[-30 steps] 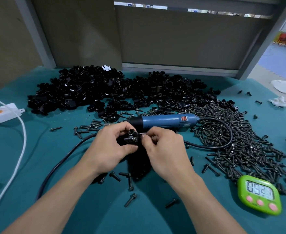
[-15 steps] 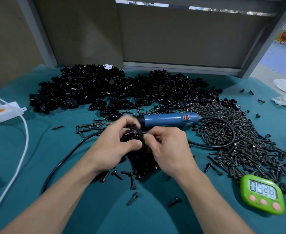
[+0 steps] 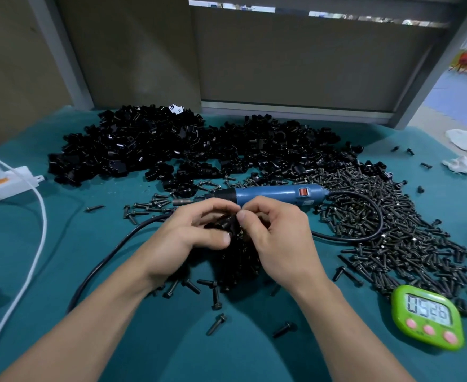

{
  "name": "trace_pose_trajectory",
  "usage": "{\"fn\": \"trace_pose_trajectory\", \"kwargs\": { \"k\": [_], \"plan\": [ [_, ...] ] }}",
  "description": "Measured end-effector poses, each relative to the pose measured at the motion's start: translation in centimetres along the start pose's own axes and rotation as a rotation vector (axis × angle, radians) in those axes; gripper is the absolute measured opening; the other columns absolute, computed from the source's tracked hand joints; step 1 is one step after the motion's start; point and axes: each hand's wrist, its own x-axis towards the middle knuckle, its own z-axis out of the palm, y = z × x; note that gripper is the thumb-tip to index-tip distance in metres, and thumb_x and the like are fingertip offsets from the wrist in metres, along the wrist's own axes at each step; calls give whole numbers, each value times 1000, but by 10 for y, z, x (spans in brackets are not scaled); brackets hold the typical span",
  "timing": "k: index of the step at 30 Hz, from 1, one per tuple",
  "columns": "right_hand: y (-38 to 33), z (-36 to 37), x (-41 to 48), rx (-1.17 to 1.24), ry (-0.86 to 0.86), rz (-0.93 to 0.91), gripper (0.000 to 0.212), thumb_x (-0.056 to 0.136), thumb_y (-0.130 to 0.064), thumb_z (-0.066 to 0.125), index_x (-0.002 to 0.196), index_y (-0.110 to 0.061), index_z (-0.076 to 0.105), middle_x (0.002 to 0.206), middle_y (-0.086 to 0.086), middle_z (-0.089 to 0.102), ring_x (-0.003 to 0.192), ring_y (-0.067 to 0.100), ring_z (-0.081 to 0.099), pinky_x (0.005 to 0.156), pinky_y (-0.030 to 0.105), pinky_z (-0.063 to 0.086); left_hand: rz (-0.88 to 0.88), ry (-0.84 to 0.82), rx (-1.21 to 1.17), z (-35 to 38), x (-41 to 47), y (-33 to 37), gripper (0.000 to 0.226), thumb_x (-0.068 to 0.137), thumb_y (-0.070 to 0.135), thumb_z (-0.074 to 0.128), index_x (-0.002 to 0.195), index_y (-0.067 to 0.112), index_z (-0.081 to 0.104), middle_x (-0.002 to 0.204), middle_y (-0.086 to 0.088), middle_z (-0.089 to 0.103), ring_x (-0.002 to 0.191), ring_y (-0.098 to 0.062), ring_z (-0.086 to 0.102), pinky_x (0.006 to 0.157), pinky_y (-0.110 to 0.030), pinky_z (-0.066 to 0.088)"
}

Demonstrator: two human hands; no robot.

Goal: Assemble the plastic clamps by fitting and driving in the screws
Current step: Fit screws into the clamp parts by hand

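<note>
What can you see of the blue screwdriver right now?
The screwdriver lies on its side on the teal cloth, just beyond the left hand and right hand; neither grips it. It looks like blue plastic, with a black front collar, a metal bit pointing left and a red switch near the rear. Its black cord leaves the right end and loops over the screws.

Black plastic clamp (image 3: 222, 223) held above scattered black screws (image 3: 392, 230).

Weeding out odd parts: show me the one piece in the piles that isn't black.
The white piece at the far edge of the left clamp pile; everything around it is black.
</note>
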Motion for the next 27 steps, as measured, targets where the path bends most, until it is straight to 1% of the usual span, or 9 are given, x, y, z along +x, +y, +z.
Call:
{"fn": "trace_pose_trajectory", "kwargs": {
  "k": [1,3,5,7,12,16,20,24,27],
  "plan": [
    [0,0,-1,15,3,-23,19,100,-24,66,81,-27,69,64,-9,64,56,8,54,52,19,41,-38,-39,-51,0,-1,1,45,75,37,73,117,21,73,104,1,76,98,-13,70,82,-25,53],
    [1,-1,-1,28,-1,-59,18,101,-23,64,84,-25,68,66,-5,64,60,12,56,56,29,47,-67,-99,25,2,-2,1,49,80,58,66,108,18,72,87,-4,71,79,-15,64,68,-22,48],
    [1,0,-2,-12,-29,-90,20,102,-24,61,83,-23,65,67,-5,61,62,14,54,60,35,46,-24,-83,119,6,-1,0,42,79,56,64,90,15,66,72,-3,66,66,-15,55,61,-26,42],
    [-2,2,-3,-30,-56,-88,24,103,-23,59,79,-22,60,63,-8,55,61,10,47,59,31,40,31,41,147,10,1,0,30,69,44,64,77,15,63,63,2,58,60,-14,48,58,-30,38],
    [-11,10,-3,110,-25,15,45,105,-20,52,62,-34,52,57,-17,48,57,4,43,55,21,32,146,258,449,18,1,-1,31,56,42,66,87,33,67,67,13,63,61,-6,56,58,-27,47],
    [-8,13,-4,150,-57,109,42,104,-25,49,62,-23,46,52,-14,41,52,4,37,51,20,29,261,351,735,17,-3,-3,38,59,47,69,96,43,62,84,19,67,83,-6,63,68,-19,45],
    [-6,6,-2,88,-98,41,30,101,-29,53,71,-26,57,58,-12,57,55,3,48,53,18,36,201,333,672,14,-1,-2,34,58,51,66,89,41,62,81,20,68,78,-6,64,63,-22,47],
    [-5,10,-3,32,-47,-54,30,101,-27,52,71,-27,55,60,-12,50,59,7,43,55,23,34,246,307,655,14,-1,-2,31,57,47,66,86,38,61,76,15,65,72,-8,61,60,-20,46],
    [-10,16,-3,290,-62,99,35,96,-31,49,62,-23,48,56,-13,40,54,5,35,54,29,29,380,301,803,7,-1,0,30,63,44,67,91,37,61,72,15,61,72,-8,56,65,-16,42]
  ]
}}
